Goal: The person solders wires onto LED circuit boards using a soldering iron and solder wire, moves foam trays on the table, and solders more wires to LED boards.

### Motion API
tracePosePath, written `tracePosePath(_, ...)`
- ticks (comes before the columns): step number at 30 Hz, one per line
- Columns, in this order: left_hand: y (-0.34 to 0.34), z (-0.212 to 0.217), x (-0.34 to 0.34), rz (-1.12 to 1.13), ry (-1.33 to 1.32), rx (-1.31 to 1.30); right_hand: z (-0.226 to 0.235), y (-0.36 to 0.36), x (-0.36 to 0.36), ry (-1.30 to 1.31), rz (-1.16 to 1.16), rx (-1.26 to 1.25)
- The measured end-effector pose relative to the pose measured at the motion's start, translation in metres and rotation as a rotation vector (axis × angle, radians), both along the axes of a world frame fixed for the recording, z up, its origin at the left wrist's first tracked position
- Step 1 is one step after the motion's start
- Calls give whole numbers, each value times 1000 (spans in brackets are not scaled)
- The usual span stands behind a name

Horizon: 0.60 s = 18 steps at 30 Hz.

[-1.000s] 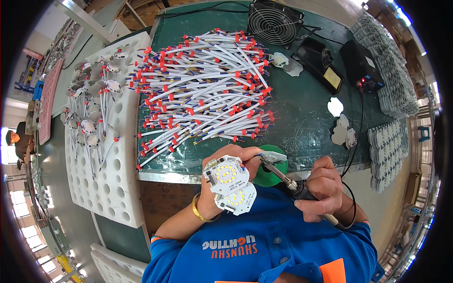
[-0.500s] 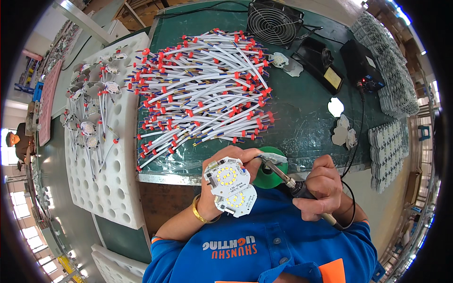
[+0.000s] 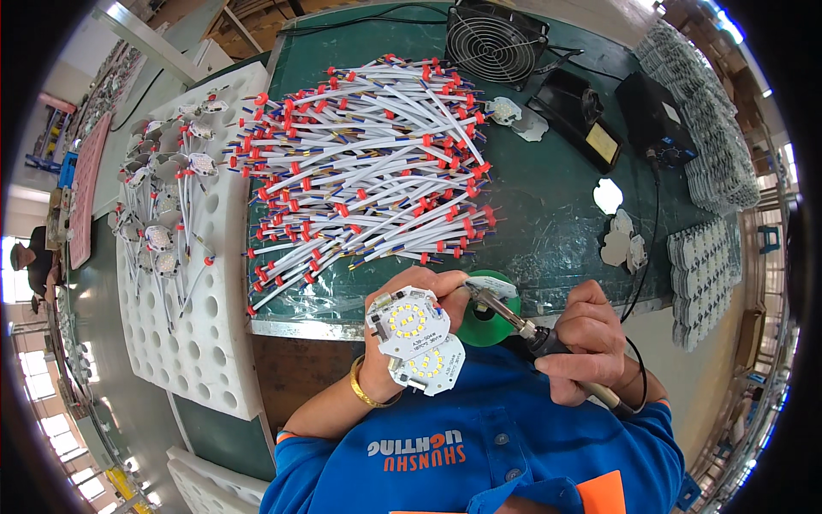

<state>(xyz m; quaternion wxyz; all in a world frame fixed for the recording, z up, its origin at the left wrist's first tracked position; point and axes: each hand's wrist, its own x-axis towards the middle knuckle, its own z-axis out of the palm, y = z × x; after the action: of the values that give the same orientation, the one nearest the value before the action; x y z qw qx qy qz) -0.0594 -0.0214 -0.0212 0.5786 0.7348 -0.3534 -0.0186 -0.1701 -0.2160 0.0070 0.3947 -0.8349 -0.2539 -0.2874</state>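
Note:
My left hand (image 3: 385, 300), a yellow bangle at its wrist, grips white LED circuit boards. Two overlapping boards (image 3: 408, 323) face up with yellow LEDs in rings. A further board (image 3: 491, 286) sticks out past the thumb and fingertips, tilted nearly edge-on. Wrapped in my right hand (image 3: 586, 343) is a soldering iron (image 3: 548, 343), pointing left. Its metal tip is at the tilted board by my left fingertips; whether they touch I cannot tell. Behind the tip is a green solder spool (image 3: 488, 321), partly covered.
A big heap of white wires (image 3: 368, 163) with red rings covers the table's middle. To the left, a white foam tray (image 3: 201, 343) holds wired boards. A black fan (image 3: 495, 47), an iron stand (image 3: 591, 128), a black soldering station (image 3: 655, 120) and board stacks (image 3: 704, 278) line the back and right.
The boards in my left hand have shifted slightly left and turned a little. My right hand and the soldering iron stay almost in place.

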Motion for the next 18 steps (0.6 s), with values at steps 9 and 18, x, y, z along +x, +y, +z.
tracePosePath(9, 9, -13, -2, -145, 392, -164, 1, -4, 8, 12, 49, 188)
tracePosePath(18, 9, 6, 7, -144, 905, -237, 4, -4, 26, -32, 35, 304)
